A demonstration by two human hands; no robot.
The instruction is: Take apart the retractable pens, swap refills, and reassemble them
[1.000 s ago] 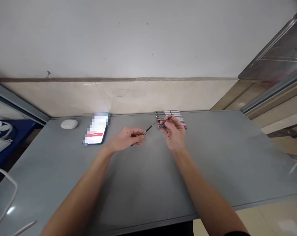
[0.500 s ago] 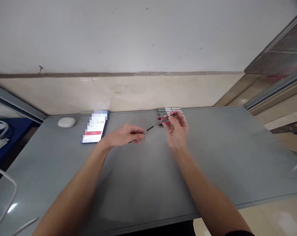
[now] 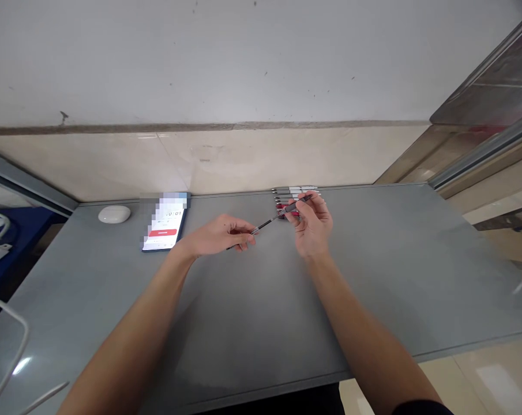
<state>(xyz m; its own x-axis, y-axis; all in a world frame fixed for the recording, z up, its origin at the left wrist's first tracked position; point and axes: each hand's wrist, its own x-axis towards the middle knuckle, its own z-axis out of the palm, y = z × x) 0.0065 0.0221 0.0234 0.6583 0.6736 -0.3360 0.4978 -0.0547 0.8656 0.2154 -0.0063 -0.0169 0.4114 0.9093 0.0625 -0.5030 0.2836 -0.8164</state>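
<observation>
Between thumb and fingers, my left hand (image 3: 226,235) pinches a thin dark pen refill (image 3: 267,223). Its upper end meets the front of a dark pen barrel (image 3: 292,206), and I cannot tell how far inside it sits. My right hand (image 3: 312,227) is closed around that barrel, which slants up to the right. Just behind the right hand, a row of several pens (image 3: 282,191) with white, grey and red parts lies on the table, partly hidden by the fingers.
A phone (image 3: 163,225) with a lit timer screen lies on the grey table (image 3: 252,323), left of my hands. Beside it is a white rounded case (image 3: 114,214). A white cable (image 3: 21,340) loops at the lower left. The wall (image 3: 243,161) borders the table's back edge.
Both hands keep almost the same pose, with refill and barrel still held end to end. The camera view has shifted slightly. The phone's timer has advanced.
</observation>
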